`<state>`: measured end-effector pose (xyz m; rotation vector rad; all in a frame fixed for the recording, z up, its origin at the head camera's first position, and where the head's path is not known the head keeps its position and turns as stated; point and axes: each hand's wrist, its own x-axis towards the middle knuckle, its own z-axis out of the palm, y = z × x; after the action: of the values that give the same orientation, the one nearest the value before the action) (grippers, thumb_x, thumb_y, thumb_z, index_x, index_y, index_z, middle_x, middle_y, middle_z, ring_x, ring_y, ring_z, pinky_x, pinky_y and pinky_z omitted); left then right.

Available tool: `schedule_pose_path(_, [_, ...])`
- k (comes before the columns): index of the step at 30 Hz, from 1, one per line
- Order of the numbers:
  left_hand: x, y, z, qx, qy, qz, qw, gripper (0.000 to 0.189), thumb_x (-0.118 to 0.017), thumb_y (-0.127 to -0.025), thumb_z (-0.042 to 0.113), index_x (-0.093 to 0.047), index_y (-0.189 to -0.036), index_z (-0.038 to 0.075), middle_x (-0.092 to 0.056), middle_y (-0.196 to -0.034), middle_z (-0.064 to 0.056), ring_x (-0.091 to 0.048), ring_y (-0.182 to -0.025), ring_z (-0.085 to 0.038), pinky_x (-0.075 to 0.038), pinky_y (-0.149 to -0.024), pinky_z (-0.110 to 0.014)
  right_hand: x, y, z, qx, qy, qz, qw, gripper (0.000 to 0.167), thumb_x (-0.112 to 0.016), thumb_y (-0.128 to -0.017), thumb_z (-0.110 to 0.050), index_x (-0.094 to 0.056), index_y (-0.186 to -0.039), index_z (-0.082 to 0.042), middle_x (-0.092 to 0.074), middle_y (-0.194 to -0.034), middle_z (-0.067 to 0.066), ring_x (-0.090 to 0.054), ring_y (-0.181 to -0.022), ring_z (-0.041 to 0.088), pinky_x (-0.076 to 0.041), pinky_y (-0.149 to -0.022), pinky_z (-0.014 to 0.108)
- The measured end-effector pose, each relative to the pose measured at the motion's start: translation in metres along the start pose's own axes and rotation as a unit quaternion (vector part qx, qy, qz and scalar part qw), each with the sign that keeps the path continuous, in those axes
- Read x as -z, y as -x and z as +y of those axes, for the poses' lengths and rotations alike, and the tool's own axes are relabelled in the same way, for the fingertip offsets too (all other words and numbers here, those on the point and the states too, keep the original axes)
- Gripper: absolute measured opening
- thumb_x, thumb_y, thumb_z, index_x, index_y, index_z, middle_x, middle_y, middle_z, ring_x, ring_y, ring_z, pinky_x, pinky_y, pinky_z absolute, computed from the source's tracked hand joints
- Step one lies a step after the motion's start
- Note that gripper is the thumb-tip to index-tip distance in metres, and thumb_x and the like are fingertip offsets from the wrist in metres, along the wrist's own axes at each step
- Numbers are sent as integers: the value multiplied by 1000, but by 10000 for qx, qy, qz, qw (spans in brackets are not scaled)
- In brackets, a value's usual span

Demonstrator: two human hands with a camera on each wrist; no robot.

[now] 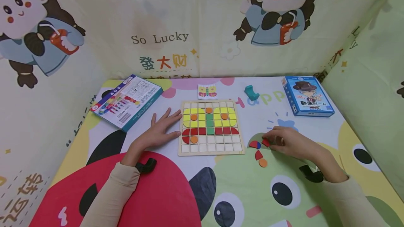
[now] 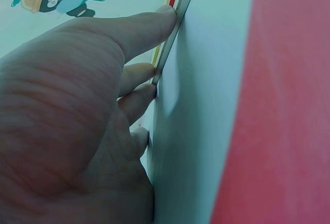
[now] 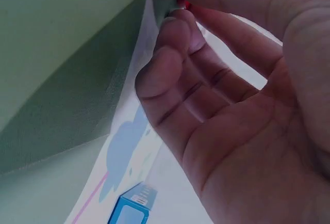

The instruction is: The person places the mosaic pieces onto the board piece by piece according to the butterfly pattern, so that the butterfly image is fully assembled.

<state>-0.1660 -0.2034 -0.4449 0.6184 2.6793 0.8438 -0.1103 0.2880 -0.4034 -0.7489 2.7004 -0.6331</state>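
Note:
A wooden grid board [image 1: 211, 155] lies mid-table, with yellow, red, green and orange pieces forming a pattern in its cells. My left hand [image 1: 157, 130] rests at the board's left edge, fingers spread; the left wrist view shows its thumb and fingertips touching the board's side. To the right of the board, my right hand [image 1: 288, 143] pinches a small red piece [image 1: 266, 143] between thumb and index finger, close to the tabletop. Beside it lie another red piece [image 1: 253, 144], a blue piece [image 1: 258, 145], a red wedge [image 1: 258, 155] and an orange disc [image 1: 263, 163].
Behind the board lies a small pattern card [image 1: 207, 91] with a butterfly picture. A teal curved block [image 1: 251, 93] stands right of it. A flat game box [image 1: 127, 102] is at the left back, a blue box [image 1: 307, 96] at the right back.

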Motion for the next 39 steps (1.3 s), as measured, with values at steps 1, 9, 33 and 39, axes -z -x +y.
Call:
schedule_pose_path(1, [0,0,0,1,0,1,10000,83,-73,-97,43,-34,-168,25,-24,-179,-2,1,-169,-35,18,-125,-75,0,0,1,42,9,29,10000,33,-83,-91,-14,-76,-123,-9,-68,-97,-7,-55,-78,0,-52,-67,21])
schedule_pose_path(9, [0,0,1,5,-25,7,10000,83,-73,-97,43,-33,-168,25,-24,-179,-2,1,-169,-35,18,-125,-74,-7,0,3,66,28,365,9993,29,-89,-87,-21,-79,-114,-16,-65,-100,-4,-54,-80,6,-49,-65,19])
schedule_pose_path(33, [1,0,1,34,4,-6,10000,84,-74,-97,42,-33,-168,25,-24,-179,-2,1,-169,-35,18,-125,-74,-12,-25,-27,239,256,654,9972,20,-86,-88,-19,-79,-107,-20,-66,-98,-6,-57,-82,9,-51,-68,21])
schedule_pose_path(39, [0,-1,1,43,-10,-9,10000,84,-74,-96,43,-33,-168,25,-24,-179,-2,2,-169,-35,18,-125,-74,-23,-59,-66,161,346,442,9983,28,-85,-90,-29,-78,-116,-19,-69,-109,-2,-60,-88,11,-57,-74,22])
